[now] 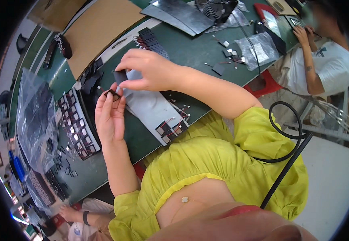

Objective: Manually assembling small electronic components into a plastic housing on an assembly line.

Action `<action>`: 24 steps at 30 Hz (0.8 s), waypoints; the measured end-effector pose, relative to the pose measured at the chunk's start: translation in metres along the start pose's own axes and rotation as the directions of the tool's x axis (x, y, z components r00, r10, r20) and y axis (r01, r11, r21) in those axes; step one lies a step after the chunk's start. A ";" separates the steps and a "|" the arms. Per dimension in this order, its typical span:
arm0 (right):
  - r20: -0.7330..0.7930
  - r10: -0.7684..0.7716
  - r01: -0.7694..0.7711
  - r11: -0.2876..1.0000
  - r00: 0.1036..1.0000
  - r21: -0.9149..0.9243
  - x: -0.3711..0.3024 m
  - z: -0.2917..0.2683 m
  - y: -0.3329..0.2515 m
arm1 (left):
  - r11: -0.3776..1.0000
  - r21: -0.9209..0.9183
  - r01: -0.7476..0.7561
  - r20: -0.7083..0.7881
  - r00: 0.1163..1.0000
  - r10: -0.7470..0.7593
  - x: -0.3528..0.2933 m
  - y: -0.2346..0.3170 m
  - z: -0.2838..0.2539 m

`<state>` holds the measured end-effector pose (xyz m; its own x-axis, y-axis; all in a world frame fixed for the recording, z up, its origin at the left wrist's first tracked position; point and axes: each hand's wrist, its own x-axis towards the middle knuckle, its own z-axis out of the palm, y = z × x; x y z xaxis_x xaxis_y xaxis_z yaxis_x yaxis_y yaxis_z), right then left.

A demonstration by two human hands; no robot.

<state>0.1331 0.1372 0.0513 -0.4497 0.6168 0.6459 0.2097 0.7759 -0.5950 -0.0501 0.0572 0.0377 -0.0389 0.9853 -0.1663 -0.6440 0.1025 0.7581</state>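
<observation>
My left hand (111, 120) pinches a small dark part (112, 94) with thin wires between thumb and fingertips. Just above it, my right hand (152, 71) grips a flat black rectangular piece (120, 76) by its edges, thumb below and fingers above. The two pieces are close together; whether they touch I cannot tell. Beneath my hands lies a long light-grey sheet (154, 109) on the green table (136, 134). On its near end sit several small silvery parts (164, 130) with red and black wires.
Left of my hands stands a tray of wired silvery parts (76, 124), beside a clear plastic bag (34, 120). Black strips (152, 42), a brown board (102, 30) and a fan (214, 8) lie farther back. A co-worker (323, 68) sits at the right.
</observation>
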 end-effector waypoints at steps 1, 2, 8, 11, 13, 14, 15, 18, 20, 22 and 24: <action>0.009 -0.045 0.045 0.999 0.999 0.019 0.000 0.002 -0.004 | 1.000 0.029 0.005 -0.024 1.000 -0.004 -0.001 0.000 -0.001; 0.016 -0.088 0.088 0.995 0.996 0.036 -0.001 0.004 -0.008 | 0.998 0.057 0.013 -0.046 0.999 -0.011 -0.002 0.000 -0.002; 0.110 -0.157 0.155 0.988 0.982 0.019 -0.006 0.011 -0.012 | 0.988 0.150 0.044 -0.110 0.994 -0.028 -0.005 -0.004 0.003; 0.142 -0.139 0.139 0.990 0.980 0.009 -0.002 0.012 -0.012 | 0.972 0.224 0.066 -0.076 0.996 -0.050 -0.006 0.003 0.011; 0.155 -0.100 0.100 0.995 0.983 0.007 -0.002 0.011 -0.013 | 0.998 -0.007 0.067 0.057 0.996 -0.066 -0.006 0.000 0.007; 0.143 -0.127 0.131 0.991 0.981 -0.016 -0.001 0.010 -0.013 | 0.992 -0.095 0.082 0.112 0.991 -0.071 -0.005 0.000 0.010; 0.141 -0.078 0.078 0.997 0.987 0.009 0.002 0.009 -0.020 | 0.989 -0.117 0.090 0.154 0.985 -0.071 -0.003 -0.003 0.006; 0.263 -0.074 0.090 0.995 0.962 -0.049 0.012 0.006 -0.039 | 0.978 -0.178 0.109 0.153 0.985 -0.082 -0.009 0.000 0.008; 0.301 -0.065 0.099 0.990 0.951 -0.099 0.012 0.001 -0.037 | 0.958 -0.254 0.132 0.103 0.989 -0.109 -0.010 0.002 0.013; 0.265 -0.045 0.079 0.990 0.963 -0.120 0.009 0.003 -0.035 | 0.983 -0.147 0.113 0.091 0.991 -0.101 -0.010 0.002 0.010; 0.260 -0.054 0.088 0.989 0.964 -0.123 0.010 0.007 -0.034 | 0.984 -0.147 0.100 0.053 0.994 -0.093 -0.013 0.005 0.010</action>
<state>0.1152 0.1161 0.0742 -0.6707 0.5186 0.5303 0.2741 0.8376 -0.4725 -0.0449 0.0466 0.0498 0.0618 0.9773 -0.2025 -0.7498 0.1794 0.6369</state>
